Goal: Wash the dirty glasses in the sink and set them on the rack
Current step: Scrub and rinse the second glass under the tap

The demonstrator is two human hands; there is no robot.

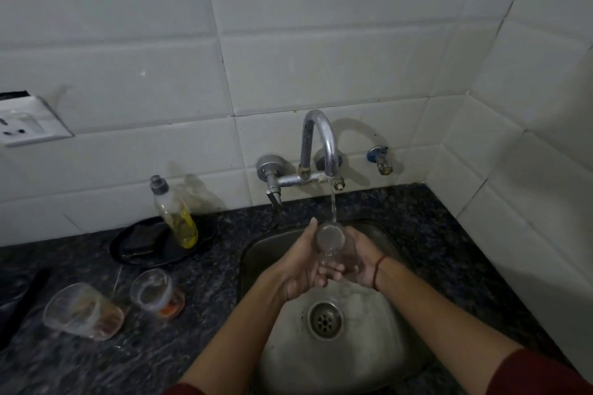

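Both hands hold one clear glass (330, 239) over the steel sink (369, 353), its mouth turned up toward the tap (319, 144). A thin stream of water (333, 205) falls from the spout onto the glass rim. My left hand (303, 266) wraps the glass from the left, and my right hand (357, 261) cups it from the right. Two dirty glasses stand on the counter at the left: a larger one (85, 311) with brownish residue and a smaller one (157, 292) with orange residue at its bottom. No rack is in view.
A dish soap bottle (175, 213) with yellow liquid stands on a black round plate (144, 245) behind the dirty glasses. The sink drain (325, 319) lies below my hands. A wall socket (29, 122) is at far left, and a small valve (380, 159) right of the tap.
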